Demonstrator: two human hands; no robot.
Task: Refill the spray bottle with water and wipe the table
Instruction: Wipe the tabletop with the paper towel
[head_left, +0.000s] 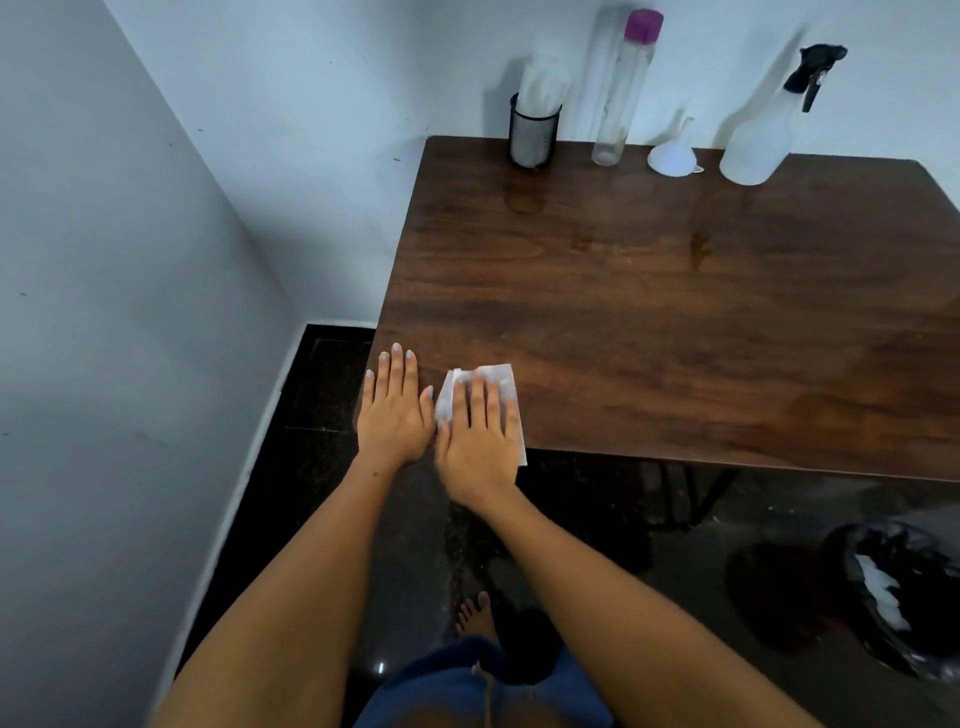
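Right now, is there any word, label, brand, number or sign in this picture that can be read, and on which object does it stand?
None can be read.
Spray bottle: a small pale spot on its black trigger head, too small and blurred to tell whether it is text.
Tall clear bottle with purple cap: no label visible.
Mesh cup, funnel, tissue, table: no text.

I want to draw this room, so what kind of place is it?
Probably a plain corner of a home or small utility room. A brown wooden table stands against bare white walls, the floor is dark tile, and a bin with a black bag sits beside the table.
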